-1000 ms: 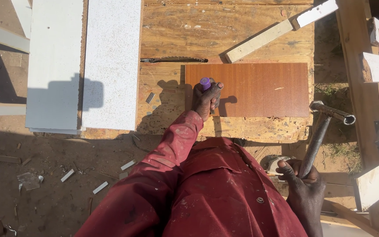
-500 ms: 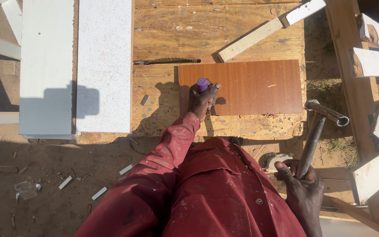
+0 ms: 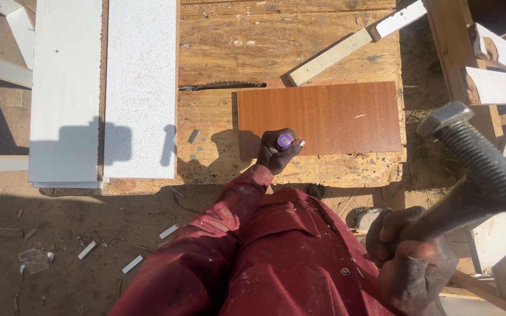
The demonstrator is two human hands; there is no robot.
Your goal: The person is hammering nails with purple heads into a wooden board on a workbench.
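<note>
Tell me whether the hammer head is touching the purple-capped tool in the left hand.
Apart. In the head view the hammer is raised at the right, with open space between it and the purple-capped tool held by the left hand.

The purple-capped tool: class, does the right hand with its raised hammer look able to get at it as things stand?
Probably yes: the right hand holds the hammer raised, with nothing between it and the purple-capped tool, though the left hand grips around it.

The hammer [image 3: 475,169] is showing dull grey metal, its head ribbed like a threaded bolt. The reddish-brown board [image 3: 329,117] is looking smooth, matt veneer. The workbench [image 3: 288,41] under it is showing rough, chipped yellow wood. Two white panels [image 3: 106,88] at its left edge are looking matt and speckled. The purple cap [image 3: 284,141] is looking like smooth plastic.
</note>
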